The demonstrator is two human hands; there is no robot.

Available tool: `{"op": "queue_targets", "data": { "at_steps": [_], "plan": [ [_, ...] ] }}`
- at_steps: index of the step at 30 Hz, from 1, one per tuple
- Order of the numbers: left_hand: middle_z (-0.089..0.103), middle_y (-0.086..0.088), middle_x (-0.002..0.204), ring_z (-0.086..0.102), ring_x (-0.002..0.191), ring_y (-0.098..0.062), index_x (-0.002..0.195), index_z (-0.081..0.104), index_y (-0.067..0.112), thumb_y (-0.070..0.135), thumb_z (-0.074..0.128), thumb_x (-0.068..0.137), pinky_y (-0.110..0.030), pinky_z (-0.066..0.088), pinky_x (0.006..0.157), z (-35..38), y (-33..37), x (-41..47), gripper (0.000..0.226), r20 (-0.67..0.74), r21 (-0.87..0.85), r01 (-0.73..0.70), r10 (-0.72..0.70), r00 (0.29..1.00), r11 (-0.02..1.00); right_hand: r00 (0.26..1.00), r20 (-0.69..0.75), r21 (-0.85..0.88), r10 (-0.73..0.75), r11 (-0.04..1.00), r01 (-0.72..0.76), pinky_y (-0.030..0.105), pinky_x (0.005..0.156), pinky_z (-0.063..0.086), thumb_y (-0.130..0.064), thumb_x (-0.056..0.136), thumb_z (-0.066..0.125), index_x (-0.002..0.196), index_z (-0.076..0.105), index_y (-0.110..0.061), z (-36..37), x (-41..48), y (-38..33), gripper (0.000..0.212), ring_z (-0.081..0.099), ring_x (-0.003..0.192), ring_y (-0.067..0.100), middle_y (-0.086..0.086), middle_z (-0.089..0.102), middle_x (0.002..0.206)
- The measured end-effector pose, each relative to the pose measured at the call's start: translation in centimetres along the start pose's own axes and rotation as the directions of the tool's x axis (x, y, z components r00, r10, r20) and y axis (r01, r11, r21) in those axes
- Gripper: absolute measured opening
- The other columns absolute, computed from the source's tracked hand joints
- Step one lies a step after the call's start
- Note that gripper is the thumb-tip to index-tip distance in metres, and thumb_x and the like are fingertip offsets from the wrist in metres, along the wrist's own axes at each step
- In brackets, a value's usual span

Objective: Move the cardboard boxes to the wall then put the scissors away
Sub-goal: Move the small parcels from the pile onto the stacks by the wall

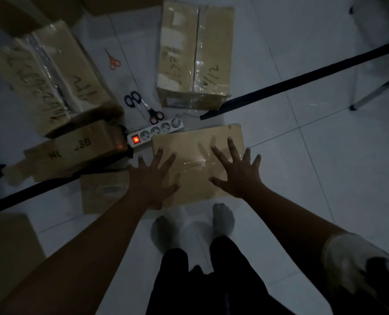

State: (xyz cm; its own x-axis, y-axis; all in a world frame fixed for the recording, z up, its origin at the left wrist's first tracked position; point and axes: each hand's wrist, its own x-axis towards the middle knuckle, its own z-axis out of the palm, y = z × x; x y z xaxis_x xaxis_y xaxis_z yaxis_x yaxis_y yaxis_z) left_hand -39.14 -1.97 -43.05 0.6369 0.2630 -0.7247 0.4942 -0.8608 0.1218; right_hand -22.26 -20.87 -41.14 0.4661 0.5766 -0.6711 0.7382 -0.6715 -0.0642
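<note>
A taped cardboard box (pixel 195 142) sits on the tiled floor just ahead of my feet. Over its top my left hand (pixel 151 178) and my right hand (pixel 236 171) are both spread with straight fingers and hold nothing; whether they touch the box I cannot tell. A larger box (pixel 195 55) lies further ahead, and another big box (pixel 48 76) with marker writing lies at the left. Between them are two black-handled scissors (pixel 143 106) and a small orange-handled pair (pixel 113 61).
A white power strip (pixel 155 133) with a lit red switch lies against the near box. Flattened and small boxes (pixel 75 153) are at the left. A black table edge (pixel 302 78) crosses the right, with a chair leg (pixel 370 96) beyond. My socked feet (pixel 222 219) stand below.
</note>
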Motion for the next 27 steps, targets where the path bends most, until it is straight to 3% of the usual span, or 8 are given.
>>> {"op": "queue_targets", "data": {
  "at_steps": [7,9,12,17,20,22,25,27],
  "plan": [
    [-0.029,0.006,0.157,0.004,0.141,-0.054,0.145,-0.019,0.048,0.086,0.03,0.075,-0.066,0.02,0.11,5.3,-1.3,5.3,0.093,0.034,-0.055,0.011,-0.01,0.999,0.998,1.0,0.005,-0.12,-0.014,0.993,0.015,0.073,0.106,0.015,-0.081,0.082,0.035,0.145,-0.024,-0.046,5.3,5.6,3.4,0.093,0.008,0.141,0.057,0.005,-0.03,0.158],
    [-0.033,0.003,0.155,0.006,0.14,-0.055,0.145,-0.021,0.047,0.088,0.025,0.073,-0.065,0.022,0.109,6.5,-1.5,6.1,0.095,0.026,0.009,-0.024,0.024,0.999,1.0,0.999,0.0,-0.171,-0.046,0.984,0.046,0.072,0.105,0.018,-0.082,0.081,0.035,0.142,-0.027,-0.048,6.8,6.3,4.4,0.094,0.01,0.14,0.058,0.005,-0.03,0.158],
    [-0.034,0.0,0.155,0.012,0.138,-0.056,0.145,-0.023,0.045,0.079,0.039,0.08,-0.063,0.027,0.107,8.2,-1.5,7.2,0.095,0.004,0.044,-0.046,0.046,0.999,0.998,0.998,0.004,-0.183,-0.056,0.982,0.055,0.072,0.105,0.021,-0.083,0.079,0.036,0.145,-0.024,-0.049,8.8,7.4,6.1,0.095,0.01,0.139,0.059,0.004,-0.037,0.155],
    [-0.034,-0.001,0.154,0.024,0.132,-0.058,0.146,-0.019,0.047,0.08,0.041,0.075,-0.062,0.037,0.098,10.6,-1.7,8.2,0.099,-0.156,-0.08,-0.098,0.084,0.984,0.992,0.993,-0.016,-0.056,-0.12,0.991,0.119,0.069,0.102,0.031,-0.081,0.077,0.048,0.145,-0.021,-0.051,10.7,8.5,7.4,0.102,0.01,0.14,0.057,0.0,-0.046,0.149],
    [-0.03,-0.008,0.157,0.019,0.138,-0.053,0.151,-0.012,0.041,0.083,0.032,0.071,-0.062,0.036,0.102,11.9,-1.5,9.0,0.1,-0.234,-0.157,-0.173,0.134,0.963,0.972,0.987,-0.059,0.09,-0.148,0.984,0.153,0.062,0.098,0.042,-0.076,0.077,0.055,0.15,-0.011,-0.049,11.8,8.8,7.3,0.102,0.017,0.136,0.054,0.0,-0.041,0.152],
    [-0.027,-0.013,0.157,0.012,0.143,-0.047,0.153,-0.008,0.037,0.082,0.032,0.072,-0.059,0.032,0.104,12.1,-0.9,9.1,0.101,-0.272,-0.196,-0.199,0.142,0.952,0.96,0.986,-0.105,0.199,-0.13,0.969,0.149,0.056,0.097,0.042,-0.073,0.077,0.059,0.151,-0.004,-0.049,12.2,8.9,6.9,0.1,0.021,0.132,0.05,0.0,-0.036,0.155],
    [-0.026,-0.011,0.157,-0.001,0.148,-0.035,0.153,-0.006,0.038,0.082,0.037,0.069,-0.055,0.024,0.106,12.0,0.6,9.0,0.104,-0.305,-0.332,-0.147,0.041,0.951,0.932,0.985,-0.16,0.307,-0.067,0.945,0.114,0.054,0.1,0.037,-0.069,0.077,0.063,0.151,0.004,-0.049,12.1,8.9,6.1,0.098,0.019,0.132,0.045,-0.002,-0.027,0.159],
    [-0.024,-0.006,0.159,0.002,0.148,-0.033,0.153,-0.002,0.04,0.085,0.038,0.066,-0.055,0.021,0.108,11.3,1.4,9.0,0.106,-0.31,-0.409,-0.095,-0.04,0.95,0.908,0.983,-0.181,0.32,-0.028,0.944,0.085,0.055,0.101,0.035,-0.07,0.076,0.063,0.151,0.004,-0.05,11.7,8.9,5.8,0.097,0.02,0.132,0.045,-0.002,-0.024,0.16]
  ]
}}
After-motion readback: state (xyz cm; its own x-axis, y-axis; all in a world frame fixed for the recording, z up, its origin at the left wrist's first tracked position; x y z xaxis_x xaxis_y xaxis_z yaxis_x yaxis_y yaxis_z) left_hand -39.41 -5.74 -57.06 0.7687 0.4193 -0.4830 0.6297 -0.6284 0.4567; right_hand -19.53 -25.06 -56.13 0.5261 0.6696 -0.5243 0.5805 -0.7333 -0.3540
